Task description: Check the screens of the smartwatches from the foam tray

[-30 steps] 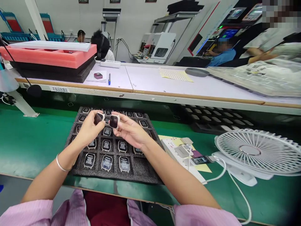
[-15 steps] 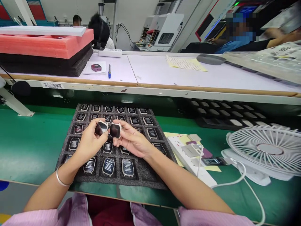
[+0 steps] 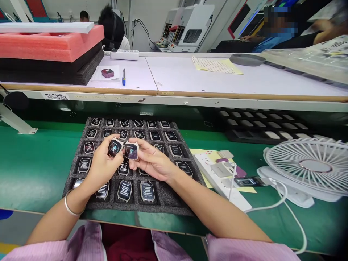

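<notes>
Smartwatches [image 3: 115,146], 2, screens lit, were above foam tray [image 3: 170,195]: 1 pinched in left hand [image 3: 104,161], 1 in right hand [image 3: 156,163]. Power strip [image 3: 221,186] lay right of tray, fan [image 3: 315,166] farther right. Shelf [image 3: 176,78] ran beyond tray.

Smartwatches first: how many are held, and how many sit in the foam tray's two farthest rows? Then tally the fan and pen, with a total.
Held smartwatches: 2, one in the left hand, one in the right hand
Farthest-row smartwatches in the foam tray: 6
Second-row smartwatches: 6
White fan: 1
Blue-capped pen: 1
Total: 16
</notes>
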